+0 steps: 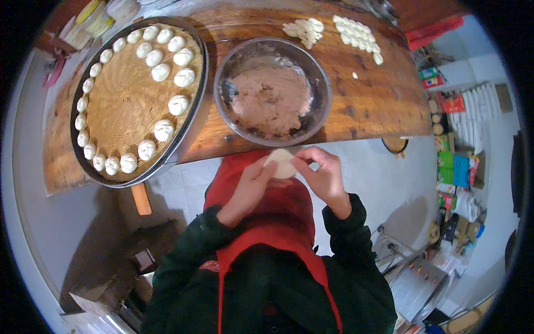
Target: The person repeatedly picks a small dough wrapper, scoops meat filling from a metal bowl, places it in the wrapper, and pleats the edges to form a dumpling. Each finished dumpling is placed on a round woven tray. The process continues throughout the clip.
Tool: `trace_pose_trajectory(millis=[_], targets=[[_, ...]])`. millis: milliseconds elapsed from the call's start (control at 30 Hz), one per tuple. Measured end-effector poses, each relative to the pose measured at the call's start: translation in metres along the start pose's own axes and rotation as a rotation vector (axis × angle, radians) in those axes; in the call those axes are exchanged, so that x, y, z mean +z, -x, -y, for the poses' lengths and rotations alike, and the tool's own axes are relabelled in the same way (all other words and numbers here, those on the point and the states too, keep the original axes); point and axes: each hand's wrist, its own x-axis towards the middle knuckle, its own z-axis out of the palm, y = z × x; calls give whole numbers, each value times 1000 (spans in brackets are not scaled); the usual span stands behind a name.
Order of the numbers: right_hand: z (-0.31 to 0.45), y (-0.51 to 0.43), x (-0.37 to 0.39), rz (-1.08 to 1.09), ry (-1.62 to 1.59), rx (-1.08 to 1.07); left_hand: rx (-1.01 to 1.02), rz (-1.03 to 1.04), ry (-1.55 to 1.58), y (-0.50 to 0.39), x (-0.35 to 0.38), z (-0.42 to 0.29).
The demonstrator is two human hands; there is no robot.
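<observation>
Between my two hands is a round, flat dough wrapper (282, 162), held up just off the table's front edge. My left hand (253, 183) grips its left side, thumb on top. At its right side, the thumb and fingers of my right hand (323, 173) pinch the rim. Just beyond stands a metal bowl (323, 107) with pinkish ground meat filling (269, 98) in it. To the left, a round steamer tray (121, 100) with a woven base carries pleated buns (164, 130) around its rim and a few further in.
On the wooden table (363, 112) lie a pile of dough pieces (304, 31), rows of dough pieces (358, 35) and one small scrap (355, 75). Jars (94, 18) stand at the back left. A wooden handle (141, 199) juts out below the tray. Boxes (461, 169) line the right wall.
</observation>
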Motion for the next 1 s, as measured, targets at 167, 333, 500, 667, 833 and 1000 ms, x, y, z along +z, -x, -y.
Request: trace_pose_trajectory(millis=[167,333,500,667,833,1000], targets=[[19,-65,-9,-162,487,-324,45,-135,141,17,-14,-4],[20,-113,4,-11,583,-521,41,-177,-79,23,-20,-12],[12,-123,11,79,614,-494,123,-204,-105,23,-23,-15],[9,-136,14,117,541,-434,185,-130,46,16,-24,-20],[13,-136,8,136,586,-479,164,-66,113,13,-23,-26],[17,-126,-1,-153,659,-508,202,-119,44,11,-21,-28]])
